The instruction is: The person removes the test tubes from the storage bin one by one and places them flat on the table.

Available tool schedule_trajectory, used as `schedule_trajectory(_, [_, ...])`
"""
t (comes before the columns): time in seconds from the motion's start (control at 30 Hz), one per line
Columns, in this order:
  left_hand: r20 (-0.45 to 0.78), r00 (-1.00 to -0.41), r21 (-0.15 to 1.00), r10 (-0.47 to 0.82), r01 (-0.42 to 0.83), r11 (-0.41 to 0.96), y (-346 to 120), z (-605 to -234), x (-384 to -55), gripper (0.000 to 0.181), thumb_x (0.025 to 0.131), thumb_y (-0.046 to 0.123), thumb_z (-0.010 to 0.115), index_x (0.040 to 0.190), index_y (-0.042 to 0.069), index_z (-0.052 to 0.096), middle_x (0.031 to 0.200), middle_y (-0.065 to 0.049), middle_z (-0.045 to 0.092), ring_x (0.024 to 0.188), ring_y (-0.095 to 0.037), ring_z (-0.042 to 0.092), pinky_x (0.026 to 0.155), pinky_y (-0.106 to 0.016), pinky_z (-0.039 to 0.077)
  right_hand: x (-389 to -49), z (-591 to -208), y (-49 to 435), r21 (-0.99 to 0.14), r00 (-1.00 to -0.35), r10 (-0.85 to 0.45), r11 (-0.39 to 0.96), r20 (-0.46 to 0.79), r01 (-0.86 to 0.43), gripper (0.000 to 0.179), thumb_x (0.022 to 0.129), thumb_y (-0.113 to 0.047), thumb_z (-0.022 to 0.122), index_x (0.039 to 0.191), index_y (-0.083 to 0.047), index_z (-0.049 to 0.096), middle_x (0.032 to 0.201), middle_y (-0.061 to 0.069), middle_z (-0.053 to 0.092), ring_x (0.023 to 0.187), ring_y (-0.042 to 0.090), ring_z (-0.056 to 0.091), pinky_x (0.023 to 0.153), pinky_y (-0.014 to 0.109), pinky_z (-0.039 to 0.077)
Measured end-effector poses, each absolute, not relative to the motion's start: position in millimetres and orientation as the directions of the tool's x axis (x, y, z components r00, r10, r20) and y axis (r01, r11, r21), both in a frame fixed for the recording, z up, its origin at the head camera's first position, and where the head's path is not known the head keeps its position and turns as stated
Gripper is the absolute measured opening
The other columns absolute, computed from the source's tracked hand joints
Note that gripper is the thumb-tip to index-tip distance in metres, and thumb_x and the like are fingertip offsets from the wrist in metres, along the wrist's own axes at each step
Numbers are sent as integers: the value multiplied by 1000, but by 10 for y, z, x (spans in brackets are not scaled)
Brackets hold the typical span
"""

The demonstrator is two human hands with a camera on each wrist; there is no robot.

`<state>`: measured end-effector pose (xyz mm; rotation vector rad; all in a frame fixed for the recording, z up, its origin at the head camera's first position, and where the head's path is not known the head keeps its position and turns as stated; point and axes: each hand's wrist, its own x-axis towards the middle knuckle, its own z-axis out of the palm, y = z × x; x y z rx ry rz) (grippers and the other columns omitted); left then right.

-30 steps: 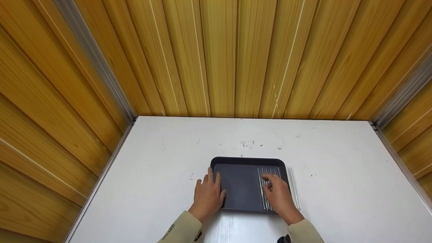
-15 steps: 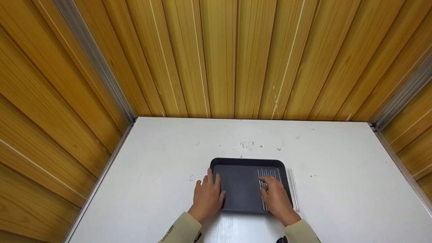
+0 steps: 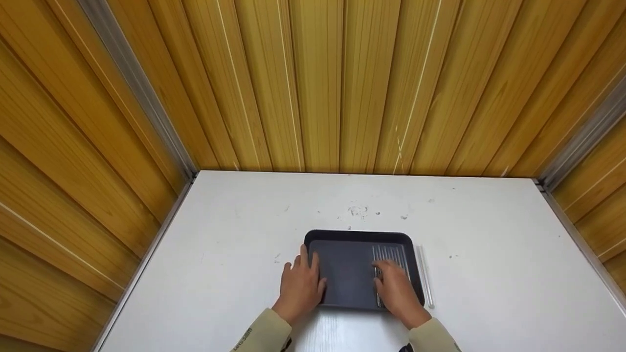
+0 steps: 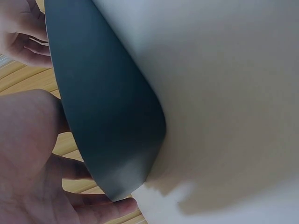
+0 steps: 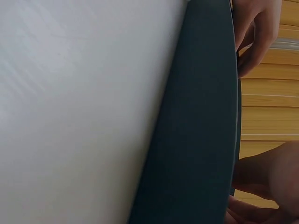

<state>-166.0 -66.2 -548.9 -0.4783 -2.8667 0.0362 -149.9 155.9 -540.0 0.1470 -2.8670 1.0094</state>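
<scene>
A shallow dark grey baking tray (image 3: 342, 288) lies on the white table. My left hand (image 3: 299, 286) rests spread over its left rim, fingers extended; the left wrist view shows those fingers against the tray's side wall. Inside the tray, at the right, several thin clear rods (image 3: 391, 252) lie side by side, roughly front to back. With curled fingers, my right hand (image 3: 398, 293) holds the leftmost clear rod (image 3: 377, 297) of the row. In the right wrist view the tray's wall hides the fingertips. The hand and wrist cover the lower part of the other rods.
More clear rods (image 3: 425, 278) lie on the table just outside the tray's right wall. Wood-patterned panels (image 3: 318, 88) stand behind the white table (image 3: 234, 244) and on both sides. Dark marks (image 3: 358, 211) show on the tabletop beyond the tray.
My right hand has moved slightly left and toward the near edge of the tray. The near end of the leftmost rod has shifted left. The left hand stays in place.
</scene>
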Motion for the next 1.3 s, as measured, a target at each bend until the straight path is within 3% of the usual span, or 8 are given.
schedule_trajectory(0.1, [229, -919, -53, 320, 317, 947, -664, -5493, -1660, 62, 90, 45, 63, 135, 4, 53, 140, -25, 49, 112, -26, 62, 86, -43, 50, -1496, -5413, 1539, -597, -987, -71, 790, 141, -142, 32, 84, 5, 68, 115, 2, 65, 114, 16, 64, 105, 32, 63, 86, 42, 53])
schedule_trajectory(0.3, [253, -911, -78, 326, 317, 945, -663, -5489, -1652, 62, 89, 46, 64, 134, 5, 54, 138, -25, 50, 110, -25, 63, 84, -42, 51, -1486, -5421, 1502, -541, -982, -104, 823, 155, -173, 29, 82, 4, 70, 111, 1, 67, 109, 12, 62, 96, 27, 65, 77, 39, 54])
schedule_trajectory(0.63, [223, -920, -72, 322, 314, 947, -661, -5494, -1657, 64, 89, 47, 64, 135, 5, 53, 140, -26, 49, 111, -26, 62, 85, -43, 51, -1517, -5464, 1465, -488, -973, -145, 846, 179, -215, 29, 79, 3, 74, 106, 0, 68, 110, 14, 59, 99, 30, 64, 82, 41, 54])
schedule_trajectory(0.93, [221, -922, -65, 319, 312, 948, -655, -5503, -1660, 65, 88, 47, 64, 136, 4, 53, 140, -25, 48, 111, -26, 62, 86, -43, 51, -1534, -5471, 1426, -467, -982, -148, 865, 118, -186, 31, 78, 0, 75, 109, 0, 69, 112, 18, 60, 98, 33, 65, 79, 42, 55])
schedule_trajectory(1.3, [232, -920, -55, 316, 312, 948, -651, -5494, -1647, 64, 88, 46, 66, 135, 5, 53, 140, -25, 48, 111, -26, 62, 85, -42, 51, -1556, -5494, 1394, -452, -977, -160, 868, 138, -206, 33, 75, 0, 79, 106, 2, 70, 108, 19, 61, 95, 33, 65, 76, 41, 55])
